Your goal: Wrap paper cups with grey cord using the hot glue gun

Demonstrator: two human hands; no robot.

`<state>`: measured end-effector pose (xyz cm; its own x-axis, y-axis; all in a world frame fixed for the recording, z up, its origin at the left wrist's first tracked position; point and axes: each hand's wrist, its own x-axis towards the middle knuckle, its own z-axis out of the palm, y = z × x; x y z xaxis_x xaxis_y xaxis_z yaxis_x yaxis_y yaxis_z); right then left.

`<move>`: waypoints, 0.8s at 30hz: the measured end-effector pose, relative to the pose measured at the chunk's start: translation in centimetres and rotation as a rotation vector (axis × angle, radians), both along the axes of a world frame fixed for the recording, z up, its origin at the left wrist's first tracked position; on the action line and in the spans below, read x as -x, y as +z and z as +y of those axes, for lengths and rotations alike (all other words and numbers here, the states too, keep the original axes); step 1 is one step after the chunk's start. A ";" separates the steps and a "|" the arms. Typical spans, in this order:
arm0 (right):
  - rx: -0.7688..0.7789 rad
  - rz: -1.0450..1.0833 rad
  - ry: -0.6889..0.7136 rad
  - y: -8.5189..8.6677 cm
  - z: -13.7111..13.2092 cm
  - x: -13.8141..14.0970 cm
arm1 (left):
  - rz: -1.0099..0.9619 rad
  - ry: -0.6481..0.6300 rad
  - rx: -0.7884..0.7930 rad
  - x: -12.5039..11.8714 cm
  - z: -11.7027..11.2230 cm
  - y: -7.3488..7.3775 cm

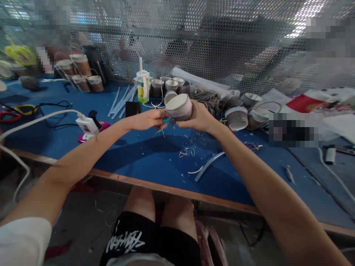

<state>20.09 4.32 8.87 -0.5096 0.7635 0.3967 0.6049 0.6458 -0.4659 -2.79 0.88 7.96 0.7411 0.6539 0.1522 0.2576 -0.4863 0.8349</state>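
Note:
My right hand (200,117) is wrapped round the side of a small whitish pot (180,108), tilted and held above the blue table. My left hand (146,119) is closed on a small teal-handled tool (167,120) that looks like a pair of snips. Its tip meets the near underside of the pot, though the exact contact is blurred. Below both hands, pale trimmings (186,152) lie scattered over the blue tabletop (144,155). Just behind the held pot are several similar small pots (172,85).
A drink carton (143,87) with a straw stands behind my left hand, near translucent strips (122,103). Stacked pots (81,66) are at the back left. A charger (87,125) and cable lie left, more pots (236,118) right. Perforated metal mesh (194,40) borders the back.

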 end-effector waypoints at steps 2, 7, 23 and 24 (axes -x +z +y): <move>0.055 0.055 0.055 0.0 0.0 -0.2 | -0.041 -0.040 0.033 0.1 -0.2 -0.1; 0.175 0.136 0.166 0.1 -0.3 -0.5 | -0.059 -0.095 -0.049 0.6 -1.0 0.4; 0.529 0.244 0.529 0.5 -1.8 0.4 | 0.247 0.353 -1.609 0.8 -0.5 -1.0; 0.543 0.258 0.546 0.5 -2.0 0.6 | 0.181 0.388 -1.690 0.8 -0.5 -1.1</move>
<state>19.45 2.34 9.38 -0.8091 0.5533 0.1980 0.1008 0.4627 -0.8808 -3.54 0.36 6.82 0.6763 0.0042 0.7366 0.5851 -0.6105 -0.5337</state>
